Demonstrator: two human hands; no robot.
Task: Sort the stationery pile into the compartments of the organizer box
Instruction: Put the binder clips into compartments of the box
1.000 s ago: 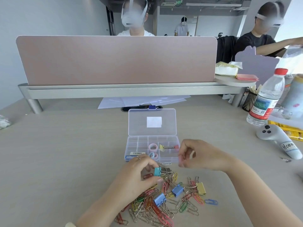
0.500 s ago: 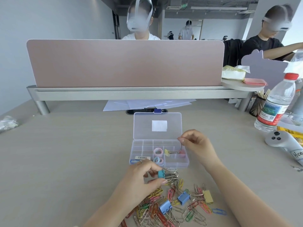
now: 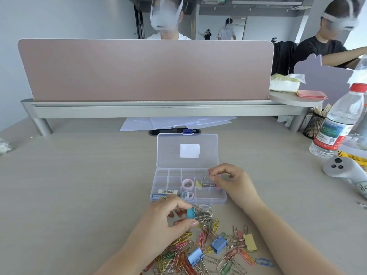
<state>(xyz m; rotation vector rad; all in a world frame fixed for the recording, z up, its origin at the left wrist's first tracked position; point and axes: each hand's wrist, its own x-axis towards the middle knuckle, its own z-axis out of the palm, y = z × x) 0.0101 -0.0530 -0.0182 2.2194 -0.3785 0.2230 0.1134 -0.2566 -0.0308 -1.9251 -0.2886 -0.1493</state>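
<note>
Pinching a teal metal binder clip (image 3: 191, 213) above the colourful paper-clip pile (image 3: 208, 253), the left hand (image 3: 168, 217) sits near the clear plastic organizer box (image 3: 168, 181), where the right hand (image 3: 232, 181) pinches a small yellow binder clip (image 3: 198, 184) by its wire handle beside pastel tape rolls (image 3: 187, 184).

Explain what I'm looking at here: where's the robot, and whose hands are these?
There is no robot. These are a person's two bare hands, filmed by one wide camera worn on their head, looking forward and down. On the desk lies an open clear box with compartments; tape rolls and a yellow clip are already inside. Nearer the person is a pile of coloured paper clips and binder clips. The left hand pinches a teal clip at the pile's edge. The right hand pinches a wire handle over the box's right side; which clip it belongs to is hard to tell. A bottle and a controller sit at the right.
</note>
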